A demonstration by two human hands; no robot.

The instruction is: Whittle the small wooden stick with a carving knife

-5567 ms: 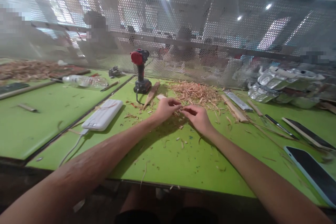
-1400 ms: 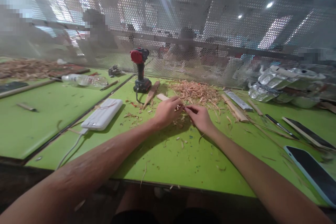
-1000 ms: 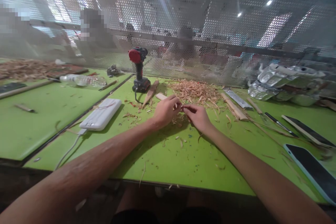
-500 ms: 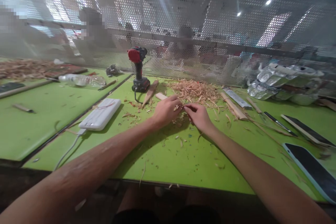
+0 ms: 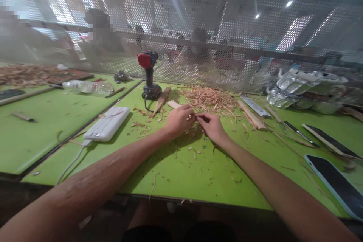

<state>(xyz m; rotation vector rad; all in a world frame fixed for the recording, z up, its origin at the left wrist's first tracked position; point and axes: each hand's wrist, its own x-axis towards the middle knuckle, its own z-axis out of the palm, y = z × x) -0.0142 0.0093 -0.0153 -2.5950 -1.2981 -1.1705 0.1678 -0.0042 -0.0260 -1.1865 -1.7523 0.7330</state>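
Over the middle of the green table [image 5: 176,170], my left hand [image 5: 179,121] and my right hand [image 5: 210,125] meet with their fingertips almost touching. Both are closed in a pinch. Whatever is between the fingers is too small and too covered to name. Just behind them lies a heap of thin wood shavings [image 5: 211,97]. A flat pale wooden strip [image 5: 173,104] shows its end behind my left hand. Small scraps and dark specks are scattered on the tabletop below my hands.
A red and black cordless drill [image 5: 149,75] stands behind, left of centre. Leftward are a white power bank [image 5: 107,124] with its cable and a plastic bottle [image 5: 87,87]. Rightward lie a wooden stick [image 5: 252,115], a phone [image 5: 334,183] and a silver bundle [image 5: 306,89]. Perforated mesh [image 5: 198,56] rises behind.
My hands stay pinched together in nearly the same place, with the right fingers shifted slightly toward the left hand. The objects on the table have not moved.
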